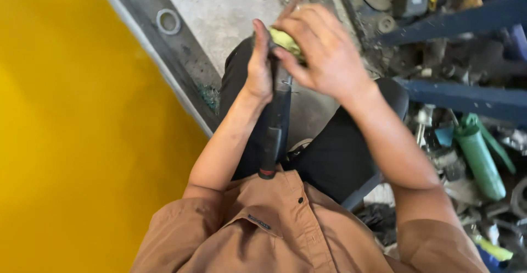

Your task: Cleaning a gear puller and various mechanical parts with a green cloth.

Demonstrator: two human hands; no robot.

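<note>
My left hand [259, 64] is wrapped around the upper part of a long dark tool [273, 133] whose handle points back toward my chest. My right hand [324, 53] presses a yellow-green cloth [285, 39] against the top end of that tool, fingers curled over it. Both hands sit above my knees in black trousers, and the tool's head is hidden under the cloth and my fingers.
A bright yellow panel [71, 130] fills the left side, edged by a dark metal frame [164, 53] with a ring [168, 21] lying on it. Blue steel bars [466, 94] and a heap of parts, including a green cylinder [482, 160], crowd the right. Grey concrete floor [219, 9] lies ahead.
</note>
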